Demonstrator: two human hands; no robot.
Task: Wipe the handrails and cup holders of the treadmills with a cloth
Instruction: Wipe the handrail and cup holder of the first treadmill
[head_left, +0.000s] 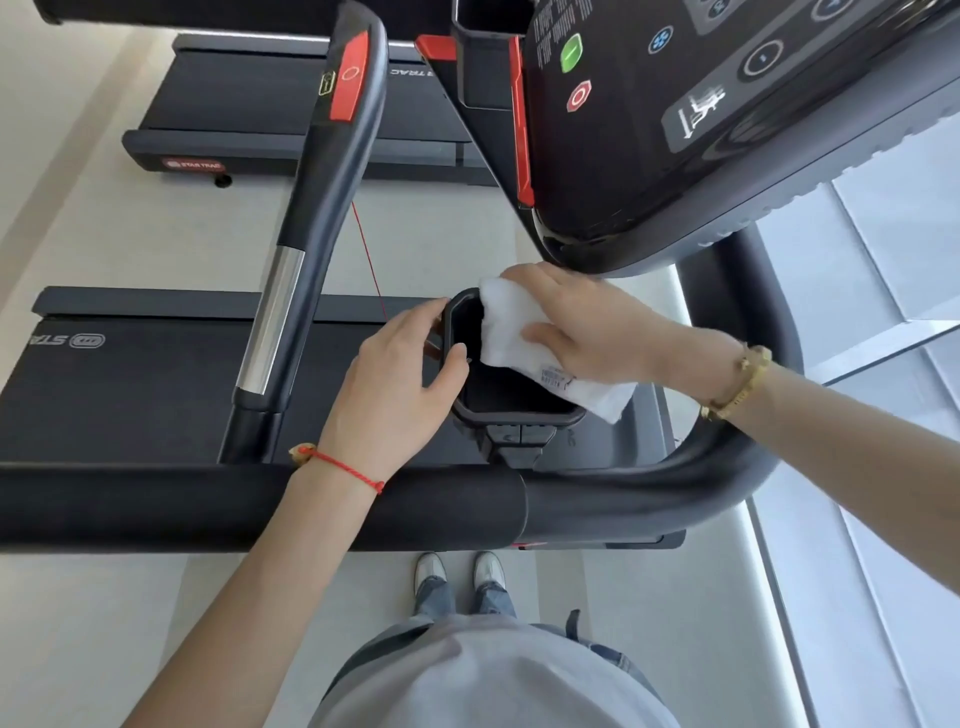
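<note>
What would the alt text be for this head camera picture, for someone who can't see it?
Seen from above, a person's right hand presses a white cloth on the rim of a treadmill's black cup holder, while the left hand grips its other edge. A black handrail crosses below, with the console above.

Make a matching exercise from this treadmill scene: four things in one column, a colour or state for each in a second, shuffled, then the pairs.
Things:
1. cloth
2. cup holder
3. left hand
4. right hand

States:
A. grips the holder's rim
B. black, open at the top
C. white, draped over the holder's edge
D. presses the cloth down

Pairs: 1-C, 2-B, 3-A, 4-D
</note>
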